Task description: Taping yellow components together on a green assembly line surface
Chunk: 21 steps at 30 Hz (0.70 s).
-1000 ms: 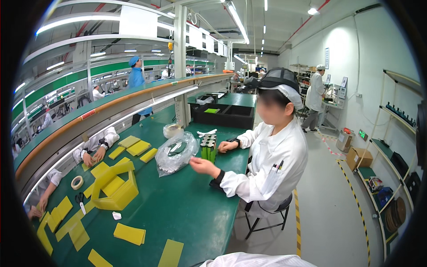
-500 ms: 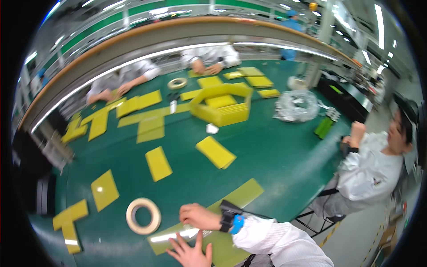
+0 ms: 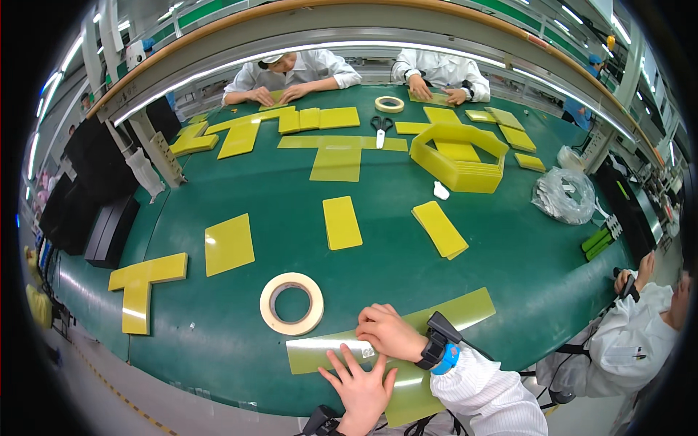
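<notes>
A long translucent yellow strip [image 3: 458,314] lies on the table in front of me, with another yellow sheet [image 3: 408,407] running from its middle toward me. My left hand [image 3: 360,392] rests flat on the strip's near side, fingers spread. Just above it, my right hand [image 3: 390,334] bends over the strip with its fingers curled together. A small clear piece, perhaps tape [image 3: 367,353], shows on the strip below those fingers; whether they grip anything is hidden. A roll of cream tape [image 3: 313,320] lies flat just left of the strip's far edge.
Yellow sheet stacks [image 3: 342,224] and a thick T-shaped stack [image 3: 137,304] lie about the green table [image 3: 240,349]. Farther off are a yellow hexagonal frame [image 3: 476,182], scissors [image 3: 380,138] and a bagged coil [image 3: 563,196]. Two people work opposite; another sits at the right.
The view has swung left and levelled, so the table appears shifted to the right. Both hands remain on the strip, the left still spread and the right still curled.
</notes>
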Tool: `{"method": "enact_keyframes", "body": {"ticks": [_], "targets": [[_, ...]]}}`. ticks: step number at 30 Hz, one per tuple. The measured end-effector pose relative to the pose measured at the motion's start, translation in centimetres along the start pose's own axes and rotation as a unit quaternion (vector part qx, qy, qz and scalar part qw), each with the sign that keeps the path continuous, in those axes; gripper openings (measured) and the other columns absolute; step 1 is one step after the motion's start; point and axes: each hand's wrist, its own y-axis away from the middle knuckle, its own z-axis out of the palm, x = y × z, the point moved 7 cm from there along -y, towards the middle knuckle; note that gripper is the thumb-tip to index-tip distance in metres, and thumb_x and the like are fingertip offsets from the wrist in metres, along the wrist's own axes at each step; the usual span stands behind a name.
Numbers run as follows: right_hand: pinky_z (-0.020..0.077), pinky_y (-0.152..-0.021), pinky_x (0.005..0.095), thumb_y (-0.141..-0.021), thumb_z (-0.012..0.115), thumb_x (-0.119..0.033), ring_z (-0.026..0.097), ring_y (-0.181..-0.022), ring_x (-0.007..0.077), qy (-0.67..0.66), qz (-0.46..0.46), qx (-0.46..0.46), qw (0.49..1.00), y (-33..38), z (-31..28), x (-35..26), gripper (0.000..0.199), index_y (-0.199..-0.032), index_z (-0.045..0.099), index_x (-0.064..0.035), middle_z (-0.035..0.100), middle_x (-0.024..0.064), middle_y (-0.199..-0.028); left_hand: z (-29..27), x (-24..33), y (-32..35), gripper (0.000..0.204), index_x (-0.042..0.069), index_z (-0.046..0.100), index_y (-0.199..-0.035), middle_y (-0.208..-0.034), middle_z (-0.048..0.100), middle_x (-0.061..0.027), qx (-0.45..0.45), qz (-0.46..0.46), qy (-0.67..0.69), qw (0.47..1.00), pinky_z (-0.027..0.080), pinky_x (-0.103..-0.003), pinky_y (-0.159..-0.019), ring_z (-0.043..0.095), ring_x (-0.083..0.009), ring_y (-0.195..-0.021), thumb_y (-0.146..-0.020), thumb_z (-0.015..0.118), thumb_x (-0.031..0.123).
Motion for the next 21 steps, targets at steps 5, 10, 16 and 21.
{"method": "enact_keyframes", "body": {"ticks": [5, 10, 16, 21], "targets": [[0.0356, -0.086, 0.0396, -0.075, 0.060, -0.005, 0.049, -0.091, 0.0227, 0.115, -0.037, -0.002, 0.993, -0.7, 0.2, -0.7, 0.006, -0.078, 0.058, -0.0091, 0.050, 0.0036, -0.088, 0.1, -0.1, -0.5, 0.045, 0.030, 0.063, -0.119, -0.133, 0.037, -0.0368, 0.000, -0.001, 0.001, 1.000, 0.018, -0.077, -0.094, 0.027, -0.0600, -0.126, -0.078, 0.064, 0.050], [0.0332, -0.085, 0.0413, -0.076, 0.058, -0.006, 0.048, -0.091, 0.0224, 0.135, -0.006, -0.018, 0.991, -0.8, 0.2, 0.1, 0.007, -0.081, 0.056, -0.0096, 0.048, 0.0038, -0.087, -0.4, 0.3, -0.8, 0.045, 0.028, 0.064, -0.117, -0.134, 0.037, -0.0359, 0.016, 0.006, 0.013, 1.000, 0.019, -0.076, -0.095, 0.028, -0.0583, -0.127, -0.077, 0.064, 0.050], [0.0339, -0.082, 0.0416, -0.077, 0.056, -0.015, 0.049, -0.092, 0.0233, 0.244, -0.037, -0.052, 0.968, -0.8, 1.6, -0.3, 0.009, -0.083, 0.059, -0.0082, 0.051, 0.0054, -0.088, -1.1, 0.2, -0.4, 0.043, 0.020, 0.062, -0.118, -0.135, 0.038, -0.0342, -0.041, -0.024, 0.017, 0.999, 0.026, -0.072, -0.095, 0.034, -0.0554, -0.124, -0.085, 0.056, 0.047], [0.0337, -0.088, 0.0388, -0.074, 0.058, -0.012, 0.048, -0.094, 0.0217, 0.208, -0.040, -0.023, 0.977, 0.0, 2.0, 0.4, 0.008, -0.080, 0.060, -0.0071, 0.050, 0.0048, -0.089, -1.7, 1.1, -0.3, 0.044, 0.021, 0.061, -0.120, -0.138, 0.035, -0.0337, -0.029, 0.014, -0.001, 0.999, 0.025, -0.072, -0.096, 0.031, -0.0541, -0.127, -0.085, 0.055, 0.047]]}}
